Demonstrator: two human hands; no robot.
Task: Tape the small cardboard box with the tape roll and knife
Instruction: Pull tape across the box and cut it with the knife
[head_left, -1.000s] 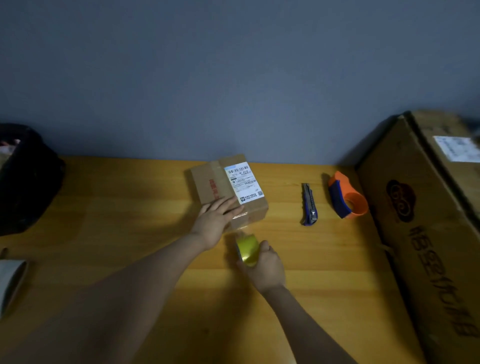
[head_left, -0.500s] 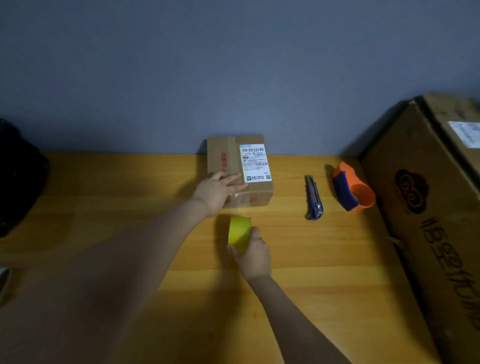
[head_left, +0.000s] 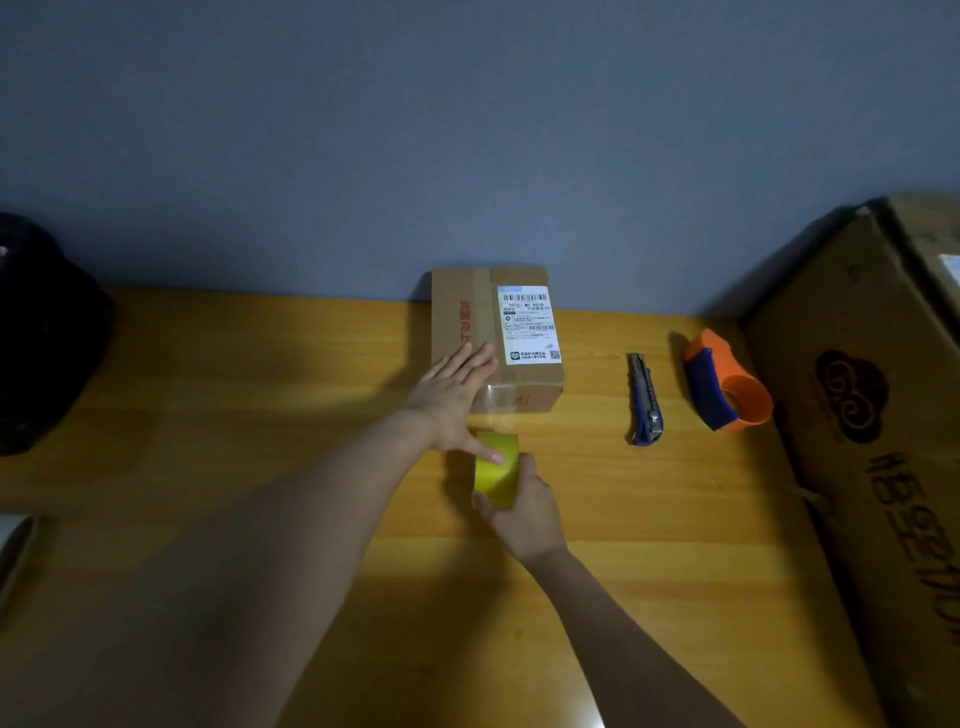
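A small cardboard box (head_left: 498, 332) with a white shipping label lies on the wooden table (head_left: 260, 395) against the wall. My left hand (head_left: 452, 400) lies flat with fingers spread on the box's near left corner, its thumb touching the tape roll. The yellow tape roll (head_left: 493, 470) stands on edge just in front of the box, and my right hand (head_left: 524, 514) grips it from the near side. A clear strip of tape seems to run from the roll to the box's front face. A blue utility knife (head_left: 645, 399) lies to the right of the box.
An orange and blue tape dispenser (head_left: 724, 382) rests right of the knife. A large cardboard box (head_left: 872, 415) fills the table's right side. A black bag (head_left: 41, 332) sits at the far left, and a pale object (head_left: 13, 551) shows at the left edge.
The box has turned square and slid back against the wall. My left hand flattened on its corner, and my right hand followed with the roll.
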